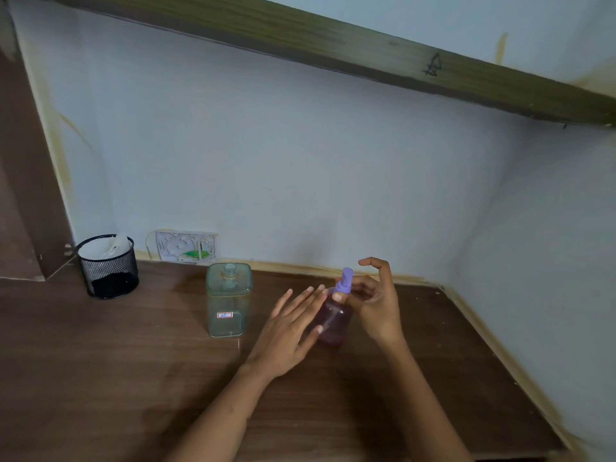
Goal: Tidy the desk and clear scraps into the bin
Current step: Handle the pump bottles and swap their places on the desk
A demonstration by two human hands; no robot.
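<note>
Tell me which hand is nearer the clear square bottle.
Left. The left hand lies just right of the clear square bottle, fingers open against the purple pump bottle. The right hand is beyond that pump bottle, at its pump head.

Wooden shelf (333, 38) above; pale wall (300, 161)
</note>
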